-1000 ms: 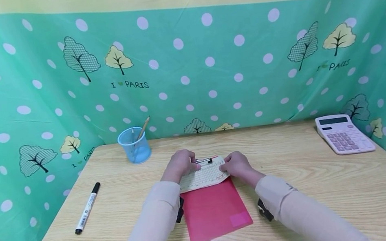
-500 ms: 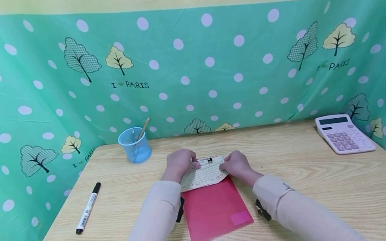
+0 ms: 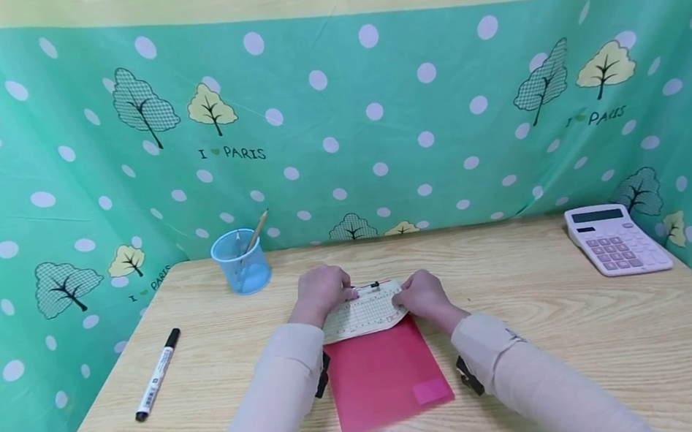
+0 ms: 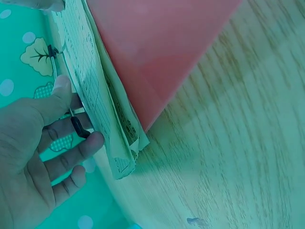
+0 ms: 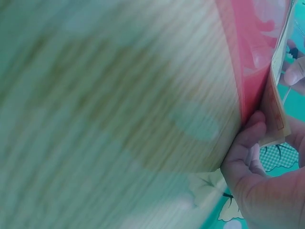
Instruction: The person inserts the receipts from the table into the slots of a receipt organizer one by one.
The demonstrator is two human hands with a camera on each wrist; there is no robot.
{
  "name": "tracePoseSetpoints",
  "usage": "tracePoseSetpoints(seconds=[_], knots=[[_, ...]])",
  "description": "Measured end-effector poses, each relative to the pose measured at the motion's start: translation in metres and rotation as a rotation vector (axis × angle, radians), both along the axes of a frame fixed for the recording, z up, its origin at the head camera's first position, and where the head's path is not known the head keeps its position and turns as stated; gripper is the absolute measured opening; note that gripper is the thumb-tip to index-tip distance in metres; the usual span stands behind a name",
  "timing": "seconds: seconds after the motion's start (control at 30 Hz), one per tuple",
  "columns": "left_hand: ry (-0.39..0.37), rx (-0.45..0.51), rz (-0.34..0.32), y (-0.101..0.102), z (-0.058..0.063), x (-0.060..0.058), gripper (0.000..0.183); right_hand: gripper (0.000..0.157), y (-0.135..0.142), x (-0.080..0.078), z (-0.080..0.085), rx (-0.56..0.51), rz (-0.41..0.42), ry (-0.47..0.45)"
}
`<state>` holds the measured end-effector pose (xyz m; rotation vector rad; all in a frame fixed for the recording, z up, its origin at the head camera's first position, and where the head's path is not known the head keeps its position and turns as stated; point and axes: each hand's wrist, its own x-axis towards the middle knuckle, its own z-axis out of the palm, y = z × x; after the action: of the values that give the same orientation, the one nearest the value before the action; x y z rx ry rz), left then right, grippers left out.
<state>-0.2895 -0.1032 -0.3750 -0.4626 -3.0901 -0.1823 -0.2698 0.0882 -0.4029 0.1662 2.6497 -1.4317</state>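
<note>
A red folder [image 3: 389, 380] lies on the table, with printed sheets [image 3: 363, 315] folded back in a curled stack at its far end. Along that end runs a thin metal clip bar with black tips [image 4: 80, 128]. My left hand [image 3: 322, 289] pinches the bar between thumb and fingers; in the left wrist view the thumb [image 4: 62, 85] lies on the metal. At the stack's right end, my right hand [image 3: 425, 295] grips the edge of the sheets. The right wrist view shows its fingers [image 5: 255, 126] against the folder's edge, the papers [image 5: 275, 112] beside them.
To the left lies a black-and-white marker [image 3: 158, 375]. A blue mesh cup [image 3: 243, 267] with pencils stands at the back left, a pink calculator [image 3: 615, 241] at the back right. A green dotted curtain [image 3: 412, 118] hangs behind the wooden table [image 3: 536, 337].
The clip's black tip has shifted slightly away from me beside my left hand. Both hands stay nearly in place, the right still on the sheets.
</note>
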Motion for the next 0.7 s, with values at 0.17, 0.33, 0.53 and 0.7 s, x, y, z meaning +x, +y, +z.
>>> tracePoseSetpoints(seconds=[0.17, 0.33, 0.53, 0.7], knots=[[0.000, -0.029, 0.009, 0.0008, 0.0003, 0.0010, 0.021, 0.045, 0.0004, 0.0005, 0.0001, 0.005, -0.001, 0.005], [0.032, -0.034, 0.001, 0.0013, -0.0016, 0.0039, 0.018, 0.045, 0.0006, 0.0003, -0.0004, -0.003, -0.004, 0.003], [0.071, -0.011, -0.015, -0.0007, -0.0061, 0.0060, 0.020, 0.047, 0.0013, 0.0015, 0.0006, -0.020, 0.000, -0.003], [0.074, -0.016, -0.009, -0.0012, -0.0087, 0.0065, 0.023, 0.048, 0.0020, 0.0018, 0.0002, -0.030, 0.005, 0.002]])
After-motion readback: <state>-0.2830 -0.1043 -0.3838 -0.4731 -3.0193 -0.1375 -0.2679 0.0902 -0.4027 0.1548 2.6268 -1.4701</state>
